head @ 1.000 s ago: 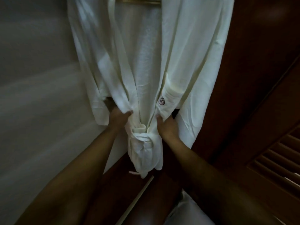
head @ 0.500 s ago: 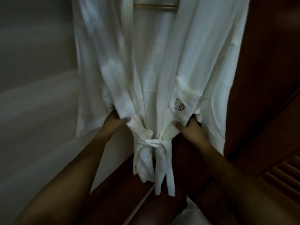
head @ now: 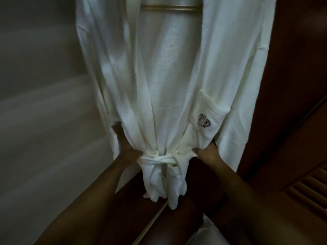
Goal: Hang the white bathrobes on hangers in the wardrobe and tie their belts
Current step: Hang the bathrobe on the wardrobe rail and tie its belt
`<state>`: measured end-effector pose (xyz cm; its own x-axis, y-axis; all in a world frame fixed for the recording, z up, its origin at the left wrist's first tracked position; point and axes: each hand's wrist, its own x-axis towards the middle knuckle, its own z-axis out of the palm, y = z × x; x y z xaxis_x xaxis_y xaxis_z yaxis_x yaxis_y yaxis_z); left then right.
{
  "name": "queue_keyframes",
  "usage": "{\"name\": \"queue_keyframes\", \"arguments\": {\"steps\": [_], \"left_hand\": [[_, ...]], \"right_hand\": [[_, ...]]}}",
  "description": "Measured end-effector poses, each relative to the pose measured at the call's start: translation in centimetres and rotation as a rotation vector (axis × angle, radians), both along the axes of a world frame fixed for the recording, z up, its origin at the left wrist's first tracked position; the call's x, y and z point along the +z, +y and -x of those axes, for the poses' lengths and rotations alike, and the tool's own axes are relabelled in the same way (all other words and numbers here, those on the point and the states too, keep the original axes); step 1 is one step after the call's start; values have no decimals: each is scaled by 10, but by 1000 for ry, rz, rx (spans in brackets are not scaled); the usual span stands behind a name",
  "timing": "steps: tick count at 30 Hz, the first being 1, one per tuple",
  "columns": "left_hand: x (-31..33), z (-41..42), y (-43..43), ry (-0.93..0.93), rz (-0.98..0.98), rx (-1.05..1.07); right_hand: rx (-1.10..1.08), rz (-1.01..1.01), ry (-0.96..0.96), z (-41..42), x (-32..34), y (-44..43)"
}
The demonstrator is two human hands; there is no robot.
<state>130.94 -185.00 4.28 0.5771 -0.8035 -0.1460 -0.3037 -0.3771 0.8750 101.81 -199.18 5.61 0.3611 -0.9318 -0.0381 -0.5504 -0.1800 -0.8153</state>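
Note:
A white bathrobe (head: 169, 71) hangs in front of me on a hanger whose wooden bar (head: 169, 8) shows at the top. Its belt (head: 159, 159) is knotted around the gathered waist, with the ends hanging below. A chest pocket with a round logo (head: 203, 120) sits on the right front. My left hand (head: 126, 151) grips the robe's left side at the waist, its fingers hidden behind the cloth. On the other side of the knot, my right hand (head: 206, 152) pinches the fabric just under the pocket.
A pale wall (head: 39, 121) fills the left. Dark wood wardrobe panelling (head: 293, 85) stands on the right, with a slatted door (head: 307, 188) at lower right. White cloth (head: 203, 234) lies at the bottom edge.
The view has drawn closer to the robe. Both hands have spread outward from the knot to the robe's sides at waist level, and the belt ends now hang straight down.

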Motion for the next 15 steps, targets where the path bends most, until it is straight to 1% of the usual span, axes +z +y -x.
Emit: {"name": "queue_keyframes", "arguments": {"steps": [3, 5, 7, 9, 10, 12, 15], "left_hand": [[2, 0, 7, -28, 42, 13], [3, 5, 9, -13, 12, 35], [12, 10, 8, 27, -11, 76], [32, 14, 5, -44, 36, 136], [48, 19, 3, -97, 95, 188], [89, 29, 1, -178, 265, 298], [161, 38, -4, -291, 519, 349]], "right_hand": [[-58, -24, -25, 5, -2, 4], [-63, -59, -64, 5, -1, 10], [-5, -84, -42, 8, 7, 15], [67, -61, 7, 11, 24, 20], [68, -27, 2, 12, 35, 23], [11, 79, -95, 10, 69, 33], [-141, 294, -233, -1, 137, 52]]}}
